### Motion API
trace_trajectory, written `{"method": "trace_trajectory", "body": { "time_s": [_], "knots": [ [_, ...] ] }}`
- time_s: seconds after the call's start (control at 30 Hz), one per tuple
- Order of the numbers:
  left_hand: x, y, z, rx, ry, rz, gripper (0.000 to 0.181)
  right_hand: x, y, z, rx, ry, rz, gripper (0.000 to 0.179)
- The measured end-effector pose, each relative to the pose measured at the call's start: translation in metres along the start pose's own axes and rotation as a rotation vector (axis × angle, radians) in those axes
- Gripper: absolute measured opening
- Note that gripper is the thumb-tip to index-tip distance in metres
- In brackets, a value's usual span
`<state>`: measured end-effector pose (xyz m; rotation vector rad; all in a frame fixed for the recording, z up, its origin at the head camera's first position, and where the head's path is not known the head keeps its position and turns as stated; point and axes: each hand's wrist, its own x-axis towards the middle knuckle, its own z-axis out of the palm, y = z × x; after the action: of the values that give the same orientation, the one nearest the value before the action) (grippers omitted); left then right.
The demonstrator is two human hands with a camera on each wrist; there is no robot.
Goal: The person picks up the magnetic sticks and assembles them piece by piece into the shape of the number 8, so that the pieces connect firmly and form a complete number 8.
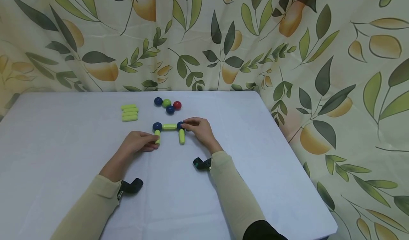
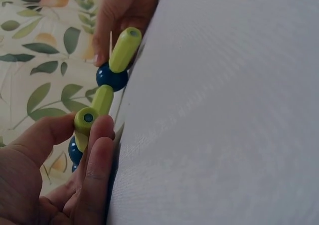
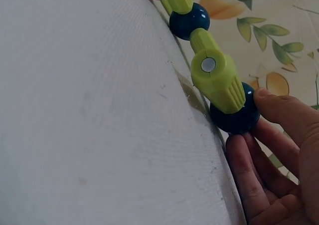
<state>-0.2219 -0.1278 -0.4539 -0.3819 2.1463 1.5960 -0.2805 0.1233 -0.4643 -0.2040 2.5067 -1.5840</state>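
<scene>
Two blue balls and three lime-green rods form a three-sided frame on the table. Its crossbar rod joins the left blue ball to the right blue ball. One rod runs from each ball toward the person. My left hand pinches the left rod between thumb and fingers near its free end. With thumb and fingertips, my right hand grips the right blue ball. The right rod has no hand on it, and a round pale disc shows in its end in the right wrist view.
Behind the frame lies a loose group of balls: two blue, one green ball and one red ball. Several green rods lie stacked side by side to their left. A white cloth covers the table; a leaf-patterned curtain hangs behind it.
</scene>
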Motion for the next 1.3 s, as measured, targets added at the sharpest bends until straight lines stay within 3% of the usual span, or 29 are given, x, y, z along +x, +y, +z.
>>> {"method": "trace_trajectory", "body": {
  "time_s": [1.03, 1.2, 1.3],
  "knots": [
    [-0.003, -0.002, -0.009, 0.036, -0.049, 0.027, 0.047, -0.001, -0.002, 0.002, -0.019, -0.004, 0.014, 0.029],
    [-0.003, -0.002, -0.017, 0.07, -0.061, 0.049, 0.05, 0.0, -0.001, 0.002, -0.015, -0.005, 0.021, 0.03],
    [-0.002, -0.001, -0.027, 0.119, -0.035, 0.068, 0.051, 0.0, 0.0, 0.002, -0.011, -0.007, 0.018, 0.03]
  ]
}}
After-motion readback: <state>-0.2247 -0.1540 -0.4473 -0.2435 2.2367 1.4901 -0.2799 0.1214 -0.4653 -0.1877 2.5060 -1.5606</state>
